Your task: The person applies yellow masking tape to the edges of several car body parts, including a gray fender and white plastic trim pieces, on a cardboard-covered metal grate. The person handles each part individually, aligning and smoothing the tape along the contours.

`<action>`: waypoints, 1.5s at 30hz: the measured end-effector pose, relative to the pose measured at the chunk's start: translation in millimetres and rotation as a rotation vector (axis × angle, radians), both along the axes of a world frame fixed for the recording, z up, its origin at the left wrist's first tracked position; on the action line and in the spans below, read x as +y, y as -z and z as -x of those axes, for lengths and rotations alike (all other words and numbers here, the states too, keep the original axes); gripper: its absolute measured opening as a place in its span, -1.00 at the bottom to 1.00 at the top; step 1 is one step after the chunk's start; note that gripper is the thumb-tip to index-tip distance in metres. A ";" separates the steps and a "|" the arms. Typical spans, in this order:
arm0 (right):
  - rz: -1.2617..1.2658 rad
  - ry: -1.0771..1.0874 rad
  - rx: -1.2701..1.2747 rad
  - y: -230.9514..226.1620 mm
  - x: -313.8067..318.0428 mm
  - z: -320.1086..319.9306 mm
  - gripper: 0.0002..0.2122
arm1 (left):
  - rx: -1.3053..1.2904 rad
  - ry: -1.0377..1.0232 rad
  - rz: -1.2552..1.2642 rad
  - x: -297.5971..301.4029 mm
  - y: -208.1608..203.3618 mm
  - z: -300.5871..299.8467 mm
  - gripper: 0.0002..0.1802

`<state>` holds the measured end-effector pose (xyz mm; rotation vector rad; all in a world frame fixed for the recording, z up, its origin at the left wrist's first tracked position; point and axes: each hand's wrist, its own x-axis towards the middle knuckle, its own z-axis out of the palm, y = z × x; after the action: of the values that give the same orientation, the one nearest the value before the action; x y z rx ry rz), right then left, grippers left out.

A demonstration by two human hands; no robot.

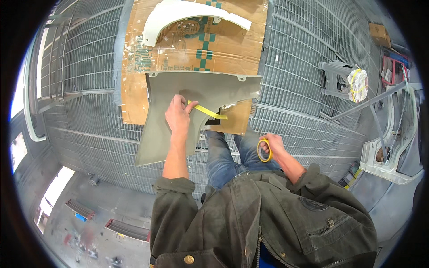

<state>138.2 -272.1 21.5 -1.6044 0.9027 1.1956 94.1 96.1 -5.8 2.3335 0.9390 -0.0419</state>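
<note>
A grey-green car fender (176,87) lies over a cardboard sheet, its curved wheel-arch cutout toward me. Over the fender, my left hand (178,117) is closed, its thumb and fingers pinching one end of a yellow strip of masking tape (207,111). The strip's other end sticks out past the edge of the cutout, in front of the cardboard. Off to the right, beside my leg, my right hand (275,145) grips a roll of yellow masking tape (264,156). The strip and the roll are apart.
The brown cardboard (134,105) rests above a metal grate floor (304,89). On its far part sits a white curved fender panel (172,13). To the right are a grey part partly wrapped in paper (357,85), a bare car door frame (389,143) and a carton (380,34).
</note>
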 end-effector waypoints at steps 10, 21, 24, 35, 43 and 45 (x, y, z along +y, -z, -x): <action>-0.102 -0.312 -0.008 -30.0 32.5 -15.2 -0.74 | -0.095 -0.015 0.014 10.2 2.3 8.1 -0.79; -0.289 -0.562 -0.158 -63.4 73.2 -19.0 -0.65 | -0.101 -0.086 0.004 -4.9 1.3 28.2 -0.88; -0.297 -0.642 -0.243 -79.4 93.4 -22.7 -0.63 | -0.220 -0.025 -0.079 -9.0 0.8 34.3 -0.84; -0.388 -0.912 -0.475 -105.9 163.8 -42.7 -0.45 | -0.090 -0.113 0.175 -15.3 -43.4 43.0 -0.78; -0.483 -1.218 -0.658 -96.5 218.0 -33.3 -0.40 | -0.331 -0.546 1.072 -60.2 -72.0 74.3 -0.58; -0.512 -1.248 -0.574 -98.9 227.3 -31.5 -0.40 | -0.441 -0.667 1.079 -60.6 -74.9 77.9 -0.61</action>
<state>169.7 -44.8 120.3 -1.8811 -0.8751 1.4131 16.2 35.5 69.1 0.9371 1.0451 0.1858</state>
